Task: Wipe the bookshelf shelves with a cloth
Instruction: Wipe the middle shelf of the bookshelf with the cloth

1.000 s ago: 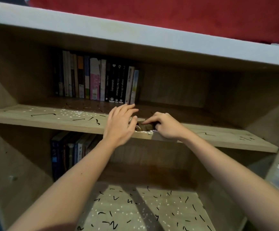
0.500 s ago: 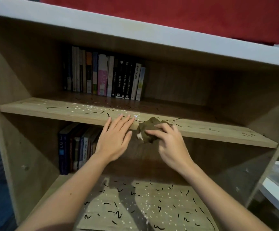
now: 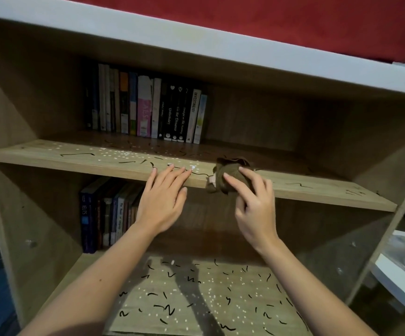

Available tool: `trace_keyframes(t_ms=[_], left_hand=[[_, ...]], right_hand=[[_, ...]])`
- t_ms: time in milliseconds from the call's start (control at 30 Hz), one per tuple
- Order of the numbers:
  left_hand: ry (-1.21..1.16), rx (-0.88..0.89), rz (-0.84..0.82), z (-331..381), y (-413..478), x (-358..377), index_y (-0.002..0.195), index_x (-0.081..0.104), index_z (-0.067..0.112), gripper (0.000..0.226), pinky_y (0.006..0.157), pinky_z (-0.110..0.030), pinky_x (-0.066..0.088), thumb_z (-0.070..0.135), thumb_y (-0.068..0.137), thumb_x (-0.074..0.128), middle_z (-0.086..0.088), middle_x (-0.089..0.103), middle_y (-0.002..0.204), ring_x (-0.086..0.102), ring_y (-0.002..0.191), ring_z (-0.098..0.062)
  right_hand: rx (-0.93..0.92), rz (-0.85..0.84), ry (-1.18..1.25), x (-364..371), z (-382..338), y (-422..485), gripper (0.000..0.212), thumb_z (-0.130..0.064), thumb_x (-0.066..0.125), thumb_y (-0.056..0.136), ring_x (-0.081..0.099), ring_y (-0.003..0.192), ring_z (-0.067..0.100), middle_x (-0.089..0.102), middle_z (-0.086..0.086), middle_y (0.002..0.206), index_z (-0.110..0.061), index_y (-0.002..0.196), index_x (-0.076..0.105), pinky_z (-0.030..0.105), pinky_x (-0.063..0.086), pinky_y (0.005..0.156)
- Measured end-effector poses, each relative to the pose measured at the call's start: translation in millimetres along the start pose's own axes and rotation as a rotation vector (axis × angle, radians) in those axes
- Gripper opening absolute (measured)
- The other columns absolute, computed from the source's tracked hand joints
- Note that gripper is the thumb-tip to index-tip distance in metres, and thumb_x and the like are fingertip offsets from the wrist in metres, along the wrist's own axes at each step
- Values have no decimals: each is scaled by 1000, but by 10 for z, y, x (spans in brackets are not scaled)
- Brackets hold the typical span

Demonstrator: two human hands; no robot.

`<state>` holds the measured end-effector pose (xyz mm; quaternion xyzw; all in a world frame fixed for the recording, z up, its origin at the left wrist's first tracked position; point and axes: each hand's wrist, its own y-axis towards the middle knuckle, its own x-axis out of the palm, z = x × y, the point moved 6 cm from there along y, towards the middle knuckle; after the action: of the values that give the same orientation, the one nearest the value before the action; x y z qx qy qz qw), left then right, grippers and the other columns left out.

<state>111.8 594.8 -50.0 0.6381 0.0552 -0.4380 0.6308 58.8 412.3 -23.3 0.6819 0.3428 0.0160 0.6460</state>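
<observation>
A wooden bookshelf fills the view. Its middle shelf [image 3: 75, 157] carries white specks and thin black strands. A bunched dark olive cloth [image 3: 228, 175] hangs over that shelf's front edge. My right hand [image 3: 254, 204] grips the cloth from below and the front, fingers curled round it. Just left of the cloth, my left hand [image 3: 165, 197] lies flat with straight fingers, their tips touching the shelf's front edge. The lower shelf [image 3: 196, 299] is strewn with more specks and black strands.
A row of upright books [image 3: 148, 110] stands at the back left of the middle shelf. More books [image 3: 107, 214] lean at the left of the lower compartment. A white surface [image 3: 400, 280] sits to the right of the bookshelf. Red fabric [image 3: 269, 18] lies on top.
My right hand has drawn the cloth from the shelf surface to its front edge and now holds it from below. The left hand slid slightly down and back. The view pulled back.
</observation>
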Motion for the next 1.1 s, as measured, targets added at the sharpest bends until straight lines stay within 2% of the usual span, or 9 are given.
trace_keyframes(t_ms=[100,233,367,500,633,767,867,967,1100], left_hand=[[-2,0,3,-1,-1,4,142,39,24,59,113,-25,-10,42,92,13,5,43,144,25,140,-13],[6,-7,23,-9,2,2,140,41,25,58,112,-25,-10,42,92,14,6,45,143,27,139,-13],[-6,-19,38,4,5,4,139,44,24,57,113,-26,-8,41,92,15,5,47,141,28,139,-13],[-8,-11,39,1,8,-10,138,45,21,59,114,-28,-4,40,91,16,4,48,140,30,138,-14],[-29,-22,31,13,4,-30,140,42,22,62,114,-28,-4,43,90,13,6,47,141,28,139,-12],[-32,-23,16,6,10,-52,141,40,24,60,113,-26,-5,42,91,14,7,44,143,26,140,-10],[-55,-40,20,33,18,-71,140,42,23,52,114,-27,-4,34,93,23,6,45,143,24,140,-10],[-87,-42,44,44,54,-116,135,49,21,50,112,-23,-5,31,92,26,5,50,138,25,139,-10],[-76,-6,72,-21,177,-213,128,57,18,47,111,-21,-4,31,92,29,3,59,128,29,135,-6]], right_hand=[[-85,-75,-75,151,-59,-101,46,9,61,70,39,97,20,62,11,115,-16,108,70,44,52,75],[-106,-14,15,44,-170,-19,41,-9,40,80,43,101,18,61,8,115,-18,110,68,35,46,83],[-74,-57,-46,162,-142,90,39,1,56,77,50,95,25,63,7,111,-19,108,70,41,51,76],[-60,-32,36,120,-216,63,38,-5,47,80,50,96,21,62,4,110,-18,109,69,32,47,79],[-71,-119,-37,178,-162,-93,45,9,65,69,53,97,30,62,7,112,-19,104,71,45,51,81],[-6,-49,68,19,-134,17,48,9,60,75,48,103,24,58,6,119,-19,114,66,33,45,87],[-21,-246,-65,113,-138,96,45,5,59,79,45,104,26,57,4,121,-20,115,66,41,46,86],[-18,-187,2,29,-161,202,44,5,55,81,44,102,22,57,3,120,-20,116,65,33,44,84],[-37,-403,-25,131,-174,306,42,-5,49,88,38,103,15,53,-5,121,-27,121,61,31,39,90]])
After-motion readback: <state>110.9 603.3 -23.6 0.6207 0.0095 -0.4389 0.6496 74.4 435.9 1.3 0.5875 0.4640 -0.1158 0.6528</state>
